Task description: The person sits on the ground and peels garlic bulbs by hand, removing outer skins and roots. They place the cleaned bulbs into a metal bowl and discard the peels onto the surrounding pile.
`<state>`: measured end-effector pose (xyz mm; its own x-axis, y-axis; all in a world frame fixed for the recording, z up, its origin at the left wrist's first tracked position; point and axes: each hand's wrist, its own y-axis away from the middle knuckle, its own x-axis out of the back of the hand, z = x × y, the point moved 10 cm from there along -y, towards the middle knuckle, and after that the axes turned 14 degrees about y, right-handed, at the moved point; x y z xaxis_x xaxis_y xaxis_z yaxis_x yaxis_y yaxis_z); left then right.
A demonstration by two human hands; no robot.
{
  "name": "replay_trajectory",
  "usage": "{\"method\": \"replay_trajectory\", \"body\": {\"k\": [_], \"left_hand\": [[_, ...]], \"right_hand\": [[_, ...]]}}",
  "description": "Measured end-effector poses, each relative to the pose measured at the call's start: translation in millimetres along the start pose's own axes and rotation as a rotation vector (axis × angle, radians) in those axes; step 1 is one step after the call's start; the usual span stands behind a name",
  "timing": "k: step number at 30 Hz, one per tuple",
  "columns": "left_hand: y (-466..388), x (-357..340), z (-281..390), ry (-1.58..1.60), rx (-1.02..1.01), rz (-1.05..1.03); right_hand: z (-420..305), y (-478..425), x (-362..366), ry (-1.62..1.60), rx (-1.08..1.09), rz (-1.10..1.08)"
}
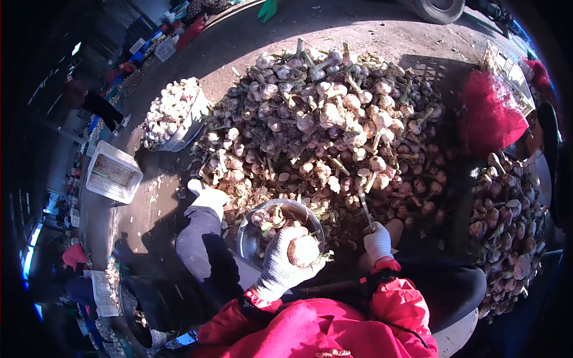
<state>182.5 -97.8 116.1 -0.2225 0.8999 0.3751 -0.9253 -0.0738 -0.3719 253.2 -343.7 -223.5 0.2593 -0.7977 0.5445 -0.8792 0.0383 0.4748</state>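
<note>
My left hand (286,262), in a whitish knit glove, holds a garlic bulb (303,251) over the near side of a metal bowl (242,237). Trimmed garlic (268,220) lies inside that bowl. My right hand (378,241), gloved as well, is closed around the handle of a thin tool (365,208), likely a knife, which points away from me. Its tip is at the near edge of a large heap of garlic with stems (304,116); a stem piece touches or overlaps the tip.
At the left stand a tub heaped with garlic (172,116), a white plastic crate (114,174) and a black barrel (152,308). On the right are a red mesh bag (490,114) and more garlic (510,237). A person (96,105) is at the upper left; a vehicle wheel (441,6) shows at the top.
</note>
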Motion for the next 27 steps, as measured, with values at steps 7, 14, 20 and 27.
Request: {"method": "replay_trajectory", "body": {"k": [7,14,20,27], "left_hand": [[39,3,-119,1.139,0.524,0.191],[51,-38,-130,1.564,0.768,0.388],[63,-33,-121,1.566,0.869,0.270],[73,28,-214,0.147,0.834,-0.135]], "right_hand": [[-178,96,14,-0.161,0.539,0.065],[-206,115,11,0.057,0.753,0.136],[-45,40,-57,-0.166,-0.018,-0.292],[-70,34,-37,-0.813,-0.206,-0.143]]}}
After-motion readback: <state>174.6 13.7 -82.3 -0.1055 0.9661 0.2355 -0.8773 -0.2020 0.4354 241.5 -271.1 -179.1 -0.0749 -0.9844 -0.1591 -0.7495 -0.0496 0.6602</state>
